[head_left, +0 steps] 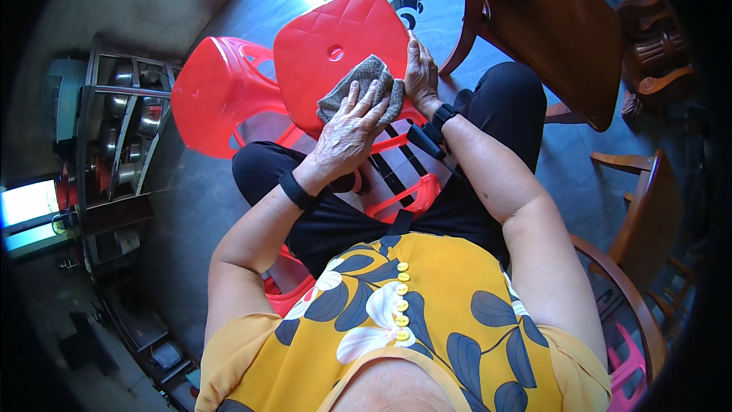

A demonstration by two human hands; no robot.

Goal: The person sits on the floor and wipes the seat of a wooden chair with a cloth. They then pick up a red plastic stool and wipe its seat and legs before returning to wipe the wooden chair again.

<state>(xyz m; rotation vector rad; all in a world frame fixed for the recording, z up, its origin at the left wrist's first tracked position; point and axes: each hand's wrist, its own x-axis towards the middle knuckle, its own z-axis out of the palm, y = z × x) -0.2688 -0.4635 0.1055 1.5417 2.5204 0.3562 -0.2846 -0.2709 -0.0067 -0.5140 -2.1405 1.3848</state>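
A red plastic stool (pixel 313 38) stands in front of me, its quilted-pattern seat with a small centre hole facing up toward me. My left hand (pixel 347 136) holds a crumpled grey-brown cloth (pixel 366 76) against the near right part of that seat, fingers laid over the fabric. On the stool's right edge, my right hand (pixel 422 72) is closed round the rim, fingers pointing away from me; its fingertips are partly hidden. Each wrist has a black band.
Another red stool (pixel 202 99) stands close on the left. A metal rack (pixel 126 91) with pots lines the left wall. Wooden chairs (pixel 553 30) crowd the right side, with a pink plastic piece (pixel 629 362) lower down. Red plastic (pixel 290 297) shows beneath me.
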